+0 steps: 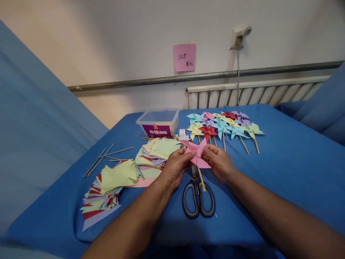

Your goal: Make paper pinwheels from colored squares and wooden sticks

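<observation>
Head view: a pink paper pinwheel on a thin wooden stick is held between two bare hands, above dark-handled scissors lying on a blue cloth. The left hand pinches its left side, thumb on top; the right hand's fingers close on its right edge. The paper looks light and easily creased; the stick, probably stiffer, seems the safer hold. More pinwheels lie beyond, rightward; paper stacks lie left.

left hand and right hand: hold a pink pinwheel on a stick | below: dark scissors | left side: paper piles, thin sticks | back: clear box, many bright pinwheels
</observation>
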### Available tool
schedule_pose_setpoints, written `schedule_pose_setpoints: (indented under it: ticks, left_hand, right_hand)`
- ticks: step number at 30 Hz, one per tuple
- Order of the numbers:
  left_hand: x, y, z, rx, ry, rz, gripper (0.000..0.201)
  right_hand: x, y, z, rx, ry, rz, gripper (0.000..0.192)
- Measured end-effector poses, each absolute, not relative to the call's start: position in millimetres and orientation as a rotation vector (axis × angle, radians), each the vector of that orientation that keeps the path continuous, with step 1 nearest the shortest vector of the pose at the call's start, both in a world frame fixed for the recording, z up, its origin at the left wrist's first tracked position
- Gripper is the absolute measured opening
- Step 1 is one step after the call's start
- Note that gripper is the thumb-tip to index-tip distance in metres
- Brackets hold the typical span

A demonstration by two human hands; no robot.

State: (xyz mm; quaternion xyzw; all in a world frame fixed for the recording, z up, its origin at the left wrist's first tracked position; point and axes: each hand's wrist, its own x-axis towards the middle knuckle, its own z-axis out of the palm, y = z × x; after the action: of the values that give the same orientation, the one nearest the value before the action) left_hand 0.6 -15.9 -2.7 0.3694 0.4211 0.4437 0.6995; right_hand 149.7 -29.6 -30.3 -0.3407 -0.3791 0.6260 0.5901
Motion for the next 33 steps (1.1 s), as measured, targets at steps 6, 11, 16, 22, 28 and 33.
schedule_pose_setpoints:
  ticks: [6, 11, 16, 22, 28, 33]
  left_hand:
    - [2.4, -18.6, -0.9, 0.842, 0.935, 0.970, 0.025]
    - [3.9, -19.5, -1.2, 0.819, 0.880, 0.949, 0.025]
    - [2.7, -18.0, 0.0, 0.819, 0.881, 0.934, 0.026]
    - [1.7, -19.5, 0.6, 0.815, 0.834, 0.865, 0.021]
    - [2.8, -20.3, -1.2, 0.822, 0.817, 0.841, 0.021]
    - [0.9, -18.7, -0.2, 0.810, 0.821, 0.829, 0.021]
  right_hand:
    - [146.8, -26.5, -37.6, -0.893, -0.935, 1.359, 0.039]
    - [148.1, -25.8, -40.1, -0.872, -0.879, 1.393, 0.039]
    - [151.6, -27.6, -32.2, -0.715, -0.754, 1.496, 0.036]
    - [158.0, -26.7, -26.5, -0.647, -0.736, 1.534, 0.029]
    - [157.5, -24.1, -29.3, -0.702, -0.759, 1.479, 0.026]
    - [160.0, -26.0, -27.1, -0.693, -0.764, 1.491, 0.030]
